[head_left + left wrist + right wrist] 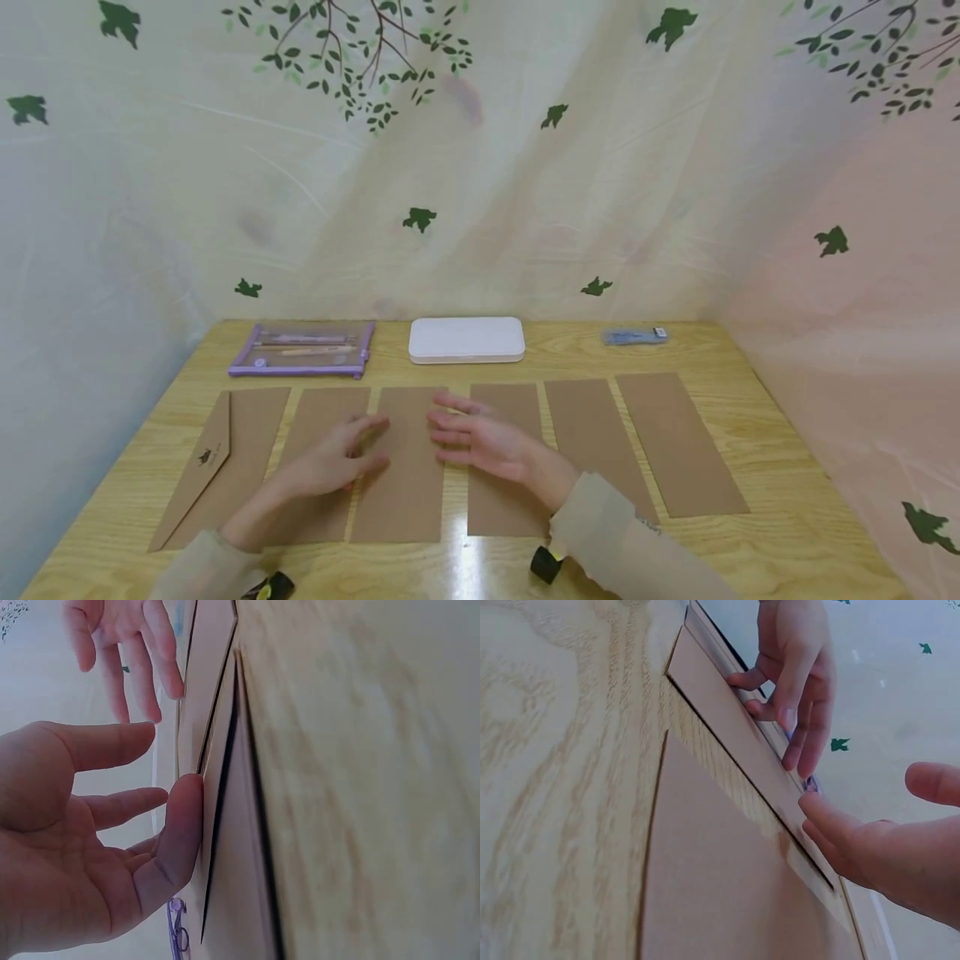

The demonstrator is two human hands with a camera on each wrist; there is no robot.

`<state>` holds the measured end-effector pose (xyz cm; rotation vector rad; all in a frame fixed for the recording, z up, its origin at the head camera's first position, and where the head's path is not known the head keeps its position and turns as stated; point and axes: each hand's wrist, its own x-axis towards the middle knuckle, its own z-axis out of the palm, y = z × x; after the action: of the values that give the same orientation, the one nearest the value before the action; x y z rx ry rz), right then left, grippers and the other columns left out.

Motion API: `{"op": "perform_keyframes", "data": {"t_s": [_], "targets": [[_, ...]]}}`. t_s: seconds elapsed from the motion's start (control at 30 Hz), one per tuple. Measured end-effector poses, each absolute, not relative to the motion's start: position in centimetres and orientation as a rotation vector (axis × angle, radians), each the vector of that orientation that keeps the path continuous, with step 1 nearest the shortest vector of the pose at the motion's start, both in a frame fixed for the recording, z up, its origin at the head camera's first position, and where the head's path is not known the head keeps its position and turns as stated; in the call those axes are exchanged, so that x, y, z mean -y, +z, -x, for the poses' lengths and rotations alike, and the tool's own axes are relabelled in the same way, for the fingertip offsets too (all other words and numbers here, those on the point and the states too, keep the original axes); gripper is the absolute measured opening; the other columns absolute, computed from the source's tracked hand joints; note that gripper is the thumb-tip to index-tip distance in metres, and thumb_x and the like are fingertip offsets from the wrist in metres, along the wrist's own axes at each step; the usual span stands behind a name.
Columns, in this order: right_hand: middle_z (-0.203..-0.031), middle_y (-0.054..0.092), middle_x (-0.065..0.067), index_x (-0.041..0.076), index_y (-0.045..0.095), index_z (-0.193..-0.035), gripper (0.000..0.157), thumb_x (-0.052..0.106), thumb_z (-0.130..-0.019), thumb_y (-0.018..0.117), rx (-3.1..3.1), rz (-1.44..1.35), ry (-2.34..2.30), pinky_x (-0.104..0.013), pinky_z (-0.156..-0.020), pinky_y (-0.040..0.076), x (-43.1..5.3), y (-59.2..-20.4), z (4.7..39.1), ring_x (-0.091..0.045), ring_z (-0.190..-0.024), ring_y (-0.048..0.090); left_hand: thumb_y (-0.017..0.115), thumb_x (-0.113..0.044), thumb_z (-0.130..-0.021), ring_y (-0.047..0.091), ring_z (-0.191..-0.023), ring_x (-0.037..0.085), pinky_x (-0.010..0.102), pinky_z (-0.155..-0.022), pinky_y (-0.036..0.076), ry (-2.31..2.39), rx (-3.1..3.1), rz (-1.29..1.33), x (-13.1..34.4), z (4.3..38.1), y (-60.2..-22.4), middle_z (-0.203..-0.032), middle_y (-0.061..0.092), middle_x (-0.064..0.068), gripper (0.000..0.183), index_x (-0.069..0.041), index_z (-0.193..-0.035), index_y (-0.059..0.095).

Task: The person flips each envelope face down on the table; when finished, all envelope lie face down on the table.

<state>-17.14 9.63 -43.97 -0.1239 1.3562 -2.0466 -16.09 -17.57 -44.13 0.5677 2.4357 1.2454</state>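
Note:
Several brown paper envelopes lie side by side in a row. The leftmost envelope (258, 433) shows a pointed flap with a small dark print, while the others lie with plain faces up. My left hand (322, 458) is over the second and third envelopes from the left, fingers spread and loosely bent. In the left wrist view its little finger (184, 832) is right at an envelope's surface. My right hand (495, 442) hovers between the third envelope (401, 500) and the fourth envelope (502, 508), palm turned left and fingers extended. Neither hand grips anything.
Along the back of the table (712, 358) are a clear pencil pouch (300, 354) with purple edging and pens inside, a white case (467, 340), and a small blue packet (633, 336). A leaf-and-bird patterned curtain (487, 250) hangs behind and at both sides.

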Motion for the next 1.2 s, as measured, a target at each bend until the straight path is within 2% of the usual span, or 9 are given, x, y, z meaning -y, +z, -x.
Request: {"op": "perform_keyframes", "data": {"t_s": [0.23,0.43,0.53,0.67,0.77,0.93,1.03,1.2], "targets": [[-0.160,0.027,-0.028,0.000,0.022,-0.159,0.062,0.011,-0.105,0.051,-1.411,0.135,-2.022,-0.056,-0.116,0.030,-9.8,-44.3,17.3,-0.045,-0.146,0.028,0.067,-0.020,-0.100,0.054,-0.053,0.017,0.026,-0.046,0.045,1.274,-2.381,-0.557,17.0,15.6,-43.7,-0.138,0.042,0.031,0.064,0.006,-0.151,0.038],[-0.158,0.030,-0.030,-0.003,0.024,-0.158,0.061,0.009,-0.104,0.052,-1.420,0.172,-2.030,-0.055,-0.115,0.033,-9.2,-44.5,17.1,-0.045,-0.144,0.033,0.066,-0.017,-0.100,0.055,-0.053,0.021,0.028,-0.049,0.050,1.325,-2.355,-0.571,18.1,16.0,-43.2,-0.141,0.047,0.036,0.064,0.012,-0.149,0.036],[-0.155,0.033,-0.032,-0.005,0.025,-0.157,0.060,0.008,-0.104,0.052,-1.417,0.212,-2.031,-0.053,-0.113,0.036,-8.4,-44.5,16.9,-0.046,-0.140,0.039,0.066,-0.014,-0.100,0.067,-0.076,0.031,0.033,-0.064,0.058,1.292,-2.446,-0.598,19.3,16.4,-42.8,-0.135,0.050,0.037,0.059,0.013,-0.146,0.040],[-0.153,0.036,-0.033,-0.006,0.025,-0.156,0.060,0.006,-0.104,0.051,-1.376,0.228,-2.035,-0.052,-0.112,0.039,-7.0,-44.6,16.9,-0.046,-0.137,0.042,0.068,-0.009,-0.097,0.064,-0.107,0.046,0.048,-0.084,0.058,1.194,-2.624,-0.631,21.1,16.9,-42.4,-0.128,0.055,0.038,0.052,0.012,-0.140,0.048],[-0.153,0.037,-0.031,-0.005,0.026,-0.156,0.059,0.005,-0.103,0.052,-1.375,0.213,-2.026,-0.052,-0.112,0.038,-5.8,-44.7,16.9,-0.045,-0.139,0.041,0.073,-0.009,-0.095,0.063,-0.106,0.050,0.056,-0.084,0.057,1.107,-2.742,-0.608,22.4,17.3,-42.3,-0.122,0.059,0.036,0.051,0.012,-0.136,0.052],[-0.153,0.039,-0.030,-0.005,0.029,-0.155,0.058,0.002,-0.102,0.052,-1.386,0.182,-2.029,-0.055,-0.112,0.038,-3.9,-44.9,16.8,-0.042,-0.140,0.041,0.075,-0.015,-0.094,0.059,-0.113,0.052,0.062,-0.089,0.052,0.969,-2.860,-0.543,23.8,17.8,-42.4,-0.127,0.060,0.035,0.051,0.008,-0.135,0.056],[-0.150,0.042,-0.029,-0.005,0.030,-0.155,0.058,0.001,-0.102,0.053,-1.362,0.160,-2.037,-0.054,-0.111,0.039,-3.0,-45.1,16.8,-0.041,-0.138,0.044,0.074,-0.015,-0.094,0.056,-0.119,0.054,0.063,-0.093,0.050,0.978,-2.861,-0.523,24.4,17.8,-42.8,-0.131,0.058,0.034,0.050,0.009,-0.135,0.057],[-0.149,0.042,-0.030,-0.005,0.029,-0.155,0.061,0.002,-0.101,0.055,-1.341,0.147,-2.032,-0.052,-0.110,0.041,-1.7,-45.3,17.1,-0.042,-0.138,0.044,0.073,-0.013,-0.095,0.055,-0.118,0.056,0.063,-0.093,0.050,1.019,-2.832,-0.498,25.2,17.8,-43.3,-0.133,0.055,0.036,0.052,0.012,-0.136,0.054]]}}
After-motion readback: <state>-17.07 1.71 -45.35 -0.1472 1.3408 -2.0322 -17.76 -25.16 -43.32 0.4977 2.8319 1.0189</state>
